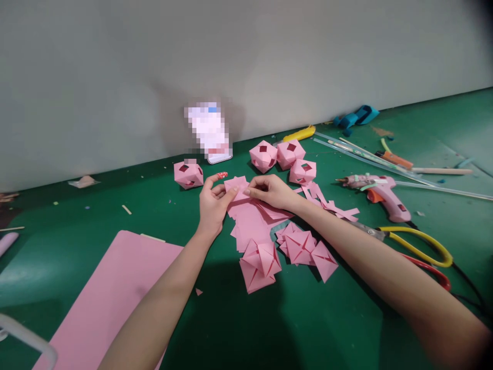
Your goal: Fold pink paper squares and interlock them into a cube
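A small pink paper piece (236,185) is pinched between my two hands above the green table. My left hand (214,205) grips its left side with the thumb on top, and something red and patterned covers one fingertip. My right hand (271,191) pinches the right edge. Beneath them lies a pile of pink paper sheets (248,226). Folded pink squares (259,267) rest on the near end of this pile, and more folded squares (301,247) lie to the right. The underside of the held piece is hidden.
Pink paper balls (263,156) with square holes stand at the back, another ball (188,176) farther left. A phone (210,131) leans on the wall. A glue gun (379,192), scissors (416,241) and a yellow cutter (299,134) lie right. A large pink sheet (111,293) lies left.
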The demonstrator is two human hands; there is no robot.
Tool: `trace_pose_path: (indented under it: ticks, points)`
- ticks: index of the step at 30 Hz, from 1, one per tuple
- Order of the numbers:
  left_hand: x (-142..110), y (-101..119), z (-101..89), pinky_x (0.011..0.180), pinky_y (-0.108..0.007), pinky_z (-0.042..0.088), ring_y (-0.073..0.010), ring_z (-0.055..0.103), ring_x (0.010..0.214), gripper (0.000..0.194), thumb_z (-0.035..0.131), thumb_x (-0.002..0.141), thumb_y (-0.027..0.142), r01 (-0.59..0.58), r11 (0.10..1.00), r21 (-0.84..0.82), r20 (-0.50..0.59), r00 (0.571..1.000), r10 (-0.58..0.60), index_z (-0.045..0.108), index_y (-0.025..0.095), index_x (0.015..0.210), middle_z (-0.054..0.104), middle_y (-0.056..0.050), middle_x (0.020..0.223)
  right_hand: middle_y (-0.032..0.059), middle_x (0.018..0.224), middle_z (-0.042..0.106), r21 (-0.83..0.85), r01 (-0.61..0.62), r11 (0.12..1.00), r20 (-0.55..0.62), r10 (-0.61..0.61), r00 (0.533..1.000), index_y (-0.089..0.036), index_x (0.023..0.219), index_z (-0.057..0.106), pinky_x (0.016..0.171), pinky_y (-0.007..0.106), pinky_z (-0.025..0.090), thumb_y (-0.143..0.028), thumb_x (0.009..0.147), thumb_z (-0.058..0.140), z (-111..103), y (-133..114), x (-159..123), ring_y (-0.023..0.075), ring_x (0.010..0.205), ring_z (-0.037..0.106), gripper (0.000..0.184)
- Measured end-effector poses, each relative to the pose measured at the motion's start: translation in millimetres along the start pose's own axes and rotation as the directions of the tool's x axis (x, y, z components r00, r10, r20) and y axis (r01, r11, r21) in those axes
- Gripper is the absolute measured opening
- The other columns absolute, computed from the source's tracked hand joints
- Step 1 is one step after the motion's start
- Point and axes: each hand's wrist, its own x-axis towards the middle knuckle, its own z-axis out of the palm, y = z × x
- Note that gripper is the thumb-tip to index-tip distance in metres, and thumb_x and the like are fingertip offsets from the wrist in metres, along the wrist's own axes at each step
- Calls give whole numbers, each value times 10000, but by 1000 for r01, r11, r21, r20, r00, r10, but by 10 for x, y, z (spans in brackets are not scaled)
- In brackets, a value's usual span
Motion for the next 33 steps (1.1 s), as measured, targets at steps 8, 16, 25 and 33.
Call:
trace_pose_path:
  ticks: [8, 16, 25, 33]
  points:
    - [12, -14, -8, 682, -257, 524, -131, 665, 663, 486, 813, 675, 234, -25, 1000, -8, -26, 999, 25, 559, 197, 1088, 692, 11, 759, -12, 691, 582, -98, 62, 993, -5, -62, 998, -160, 742, 607, 614, 255, 356, -382, 909, 575, 1, 2, -5, 113, 622, 475, 280]
    - [-16, -31, -19, 695, -245, 526, -139, 668, 746, 556, 812, 706, 294, -66, 987, 146, 42, 997, 60, 548, 214, 1189, 700, -15, 855, -6, 672, 595, -163, 45, 986, -9, -47, 999, -157, 753, 645, 591, 256, 334, -358, 908, 590, 14, -16, -18, 118, 610, 473, 260]
    - [-13, -32, -27, 704, -264, 537, -155, 678, 754, 579, 826, 677, 316, -52, 990, 133, 23, 999, 50, 565, 202, 1180, 695, -36, 917, -8, 687, 607, -126, 15, 992, 17, -13, 1000, -156, 801, 655, 592, 249, 349, -329, 883, 593, 15, -32, -31, 117, 613, 496, 201]
    - [-13, 14, -9, 659, -242, 522, -142, 665, 723, 596, 833, 675, 352, -11, 996, 88, 28, 1000, 9, 559, 203, 1184, 701, -29, 860, -15, 677, 612, -158, 34, 987, 13, -33, 999, -158, 731, 630, 600, 244, 352, -229, 833, 609, 17, -42, -37, 109, 611, 503, 126]
